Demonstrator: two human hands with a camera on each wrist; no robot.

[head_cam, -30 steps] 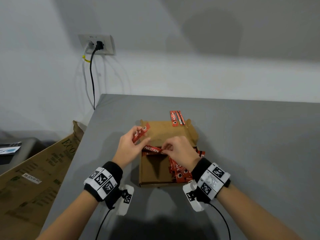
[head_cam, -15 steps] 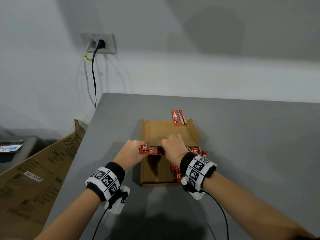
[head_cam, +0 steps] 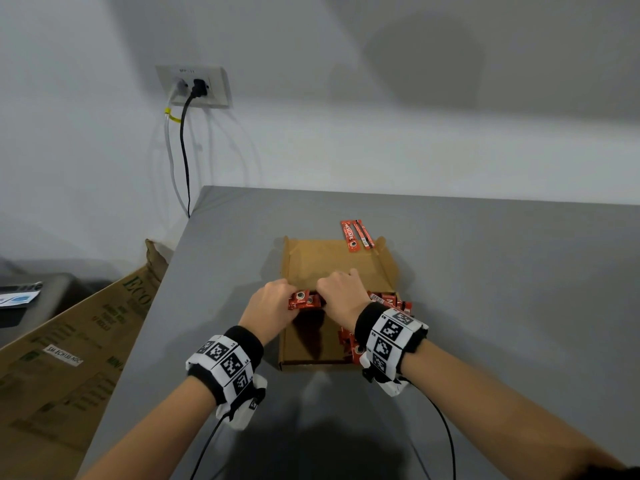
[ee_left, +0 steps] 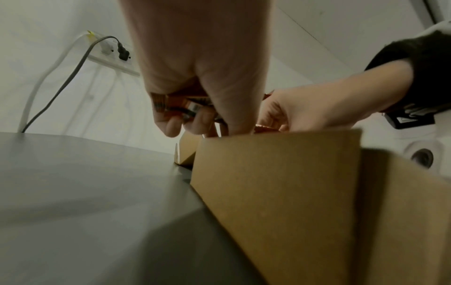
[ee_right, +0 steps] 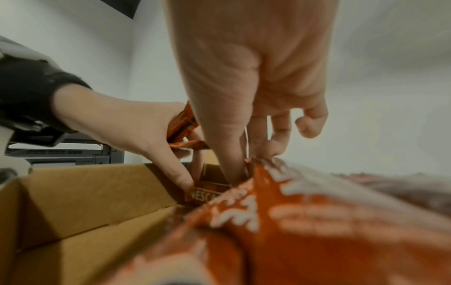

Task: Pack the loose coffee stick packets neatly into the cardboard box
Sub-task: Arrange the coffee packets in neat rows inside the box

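Mid-pack: your left hand (head_cam: 273, 304) and right hand (head_cam: 341, 294) both pinch packets (head_cam: 304, 300) over the box (head_cam: 304, 355). Next, lay them flat; two strays (head_cam: 356, 234) at 12 o'clock.

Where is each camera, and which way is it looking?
Head: worn on the head, looking forward and down at the cardboard box on the grey table; both forearms, left hand and right hand show.
Left wrist: low beside the box, looking along the left hand, which grips coffee stick packets; the right hand shows too.
Right wrist: inside the box, looking along the right hand over a blurred packet pile; the left hand shows.
Shared: all three views show both hands, the box and red packets.
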